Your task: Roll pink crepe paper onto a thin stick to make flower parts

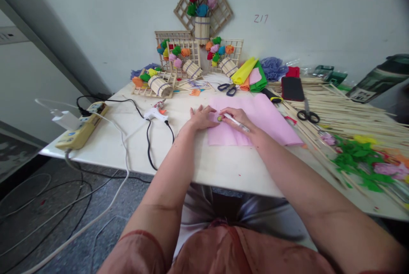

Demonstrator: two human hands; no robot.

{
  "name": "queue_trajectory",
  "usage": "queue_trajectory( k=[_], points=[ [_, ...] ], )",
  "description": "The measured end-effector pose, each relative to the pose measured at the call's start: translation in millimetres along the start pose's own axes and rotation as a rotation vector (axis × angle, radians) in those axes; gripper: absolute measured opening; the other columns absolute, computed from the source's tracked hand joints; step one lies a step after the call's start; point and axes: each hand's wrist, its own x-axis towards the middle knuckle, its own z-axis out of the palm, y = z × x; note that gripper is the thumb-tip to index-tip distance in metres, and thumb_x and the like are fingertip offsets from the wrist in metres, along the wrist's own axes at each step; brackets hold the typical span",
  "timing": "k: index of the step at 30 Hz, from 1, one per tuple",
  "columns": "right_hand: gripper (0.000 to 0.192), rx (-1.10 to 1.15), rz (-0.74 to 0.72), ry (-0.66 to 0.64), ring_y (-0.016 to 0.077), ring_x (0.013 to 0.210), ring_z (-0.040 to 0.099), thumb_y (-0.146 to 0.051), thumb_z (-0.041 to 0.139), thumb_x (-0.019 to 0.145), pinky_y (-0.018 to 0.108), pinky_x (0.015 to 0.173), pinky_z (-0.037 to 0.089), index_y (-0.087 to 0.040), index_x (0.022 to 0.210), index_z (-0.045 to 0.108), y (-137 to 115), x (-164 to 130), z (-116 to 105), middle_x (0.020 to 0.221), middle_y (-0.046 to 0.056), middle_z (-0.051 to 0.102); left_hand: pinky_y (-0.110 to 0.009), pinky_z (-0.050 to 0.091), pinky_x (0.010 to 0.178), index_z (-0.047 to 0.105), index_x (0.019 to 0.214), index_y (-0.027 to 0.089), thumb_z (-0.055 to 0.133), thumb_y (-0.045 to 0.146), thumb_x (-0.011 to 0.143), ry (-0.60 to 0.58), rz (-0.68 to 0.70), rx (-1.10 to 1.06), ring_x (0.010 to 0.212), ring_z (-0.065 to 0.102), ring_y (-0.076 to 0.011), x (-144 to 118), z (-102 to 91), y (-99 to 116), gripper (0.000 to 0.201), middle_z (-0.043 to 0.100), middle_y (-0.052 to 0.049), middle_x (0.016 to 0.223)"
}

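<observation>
Above the table's (105,146) far edge, "217" (261,18) marks the wall; left hand (201,117) lies flat on pink sheet (255,122), right hand (238,118) clamps a pen (236,122) (small yellowish disc (220,118) between them).

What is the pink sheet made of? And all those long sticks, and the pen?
The pink sheet looks like soft felt or craft paper: matte, lying flat with a fold line. The long sticks look like pale bare wood or bamboo, thin and straight. The pen in the right hand looks like smooth plastic or metal, slightly shiny; too small to be sure.
</observation>
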Motion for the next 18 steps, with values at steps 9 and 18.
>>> queue_trajectory(
  k=[9,18],
  points=[
    [0.019,-0.043,0.114,-0.019,0.0161,0.079,0.062,-0.026,0.057,0.074,0.029,0.074,0.045,-0.023,0.091,0.063,-8.0,0.9,-1.0,0.089,0.001,0.069,-0.065,0.001,0.102,0.042,0.123,0.036,0.054,0.057,0.070,-0.013,0.004,0.010,0.136,0.015,-0.0313,-1.0,-1.0,0.4,0.058,0.039,0.002,0.140],
    [0.027,-0.030,0.080,-0.076,0.0145,0.074,0.062,-0.018,0.057,0.070,0.026,0.069,0.045,-0.023,0.096,0.060,-8.3,4.0,-1.0,0.081,-0.001,0.067,-0.065,0.004,0.103,0.047,0.118,0.034,0.046,0.058,0.076,0.024,-0.075,-0.004,0.134,0.022,-0.0283,1.3,-0.8,6.3,0.048,0.048,0.000,0.132]
  ],
)
